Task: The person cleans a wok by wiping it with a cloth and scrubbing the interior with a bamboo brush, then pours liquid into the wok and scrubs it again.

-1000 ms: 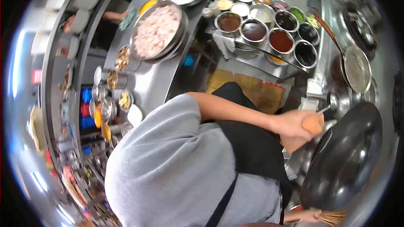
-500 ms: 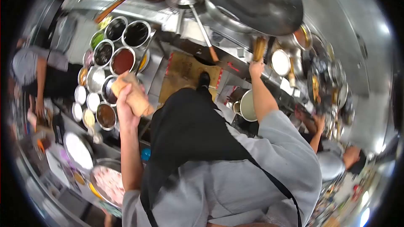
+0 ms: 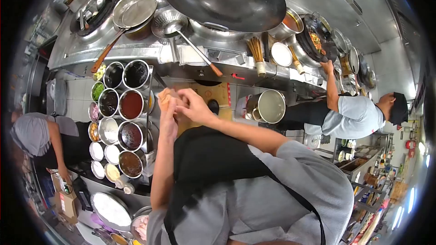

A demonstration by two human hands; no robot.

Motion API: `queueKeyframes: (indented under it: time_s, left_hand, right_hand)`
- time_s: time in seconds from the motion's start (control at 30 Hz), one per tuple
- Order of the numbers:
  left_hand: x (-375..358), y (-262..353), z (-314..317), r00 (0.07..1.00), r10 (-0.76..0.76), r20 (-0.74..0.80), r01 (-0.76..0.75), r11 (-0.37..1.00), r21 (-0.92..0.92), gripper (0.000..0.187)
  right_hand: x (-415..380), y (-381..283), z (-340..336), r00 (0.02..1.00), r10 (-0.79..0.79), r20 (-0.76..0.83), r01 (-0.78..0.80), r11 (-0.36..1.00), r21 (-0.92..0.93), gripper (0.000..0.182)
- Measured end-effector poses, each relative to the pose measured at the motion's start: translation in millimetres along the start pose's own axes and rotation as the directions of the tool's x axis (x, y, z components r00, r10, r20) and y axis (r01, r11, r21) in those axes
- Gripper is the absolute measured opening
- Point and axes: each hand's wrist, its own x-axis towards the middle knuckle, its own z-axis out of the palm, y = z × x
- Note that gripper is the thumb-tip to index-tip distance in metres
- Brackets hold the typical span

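A tan folded cloth (image 3: 166, 96) is bunched in my left hand (image 3: 168, 117), whose fingers are wrapped round it. My right hand (image 3: 196, 108) meets the left one, its fingers bent in against the cloth; their tips are partly hidden and blurred. Both hands are in front of my apron, just right of the sauce pots. Closest to them are a pot of red sauce (image 3: 132, 105) and a pot of dark sauce (image 3: 130, 135). A bamboo wok brush (image 3: 257, 54) stands by the stove edge, apart from my hands.
A large black wok (image 3: 225, 0) is tilted up on the stove, with a ladle (image 3: 195, 47) below it. A tall pot (image 3: 271, 107) stands to the right. One co-worker (image 3: 349, 115) works at another wok on the right; another person (image 3: 43, 131) bends on the left.
My right hand has let go of the wok brush, which now stands at the stove edge, and has come left to the cloth. My left hand has moved slightly right with the cloth.
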Motion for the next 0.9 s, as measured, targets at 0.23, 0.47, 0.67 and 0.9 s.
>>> queueKeyframes:
  time_s: [0.23,0.47,0.67,0.9]
  left_hand:
    - [-9,23,6,0.962,0.107,0.250,-0.088,0.993,-0.085,0.068]
    - [26,16,37,0.800,0.135,0.585,0.117,0.921,-0.372,0.081]
    - [49,9,101,0.902,-0.056,0.427,0.098,0.992,-0.075,0.052]
    - [48,49,137,0.980,0.084,0.180,-0.092,0.995,0.035,0.046]
  right_hand:
    - [-16,-56,-25,0.998,-0.061,-0.005,0.062,0.988,0.139,0.047]
    - [2,-73,-87,0.995,-0.104,0.002,0.088,0.849,0.521,0.026]
    - [9,-64,-162,0.979,0.149,-0.140,-0.012,0.726,0.687,0.027]
    - [44,-41,-189,0.994,0.062,-0.094,0.047,0.532,0.845,0.029]
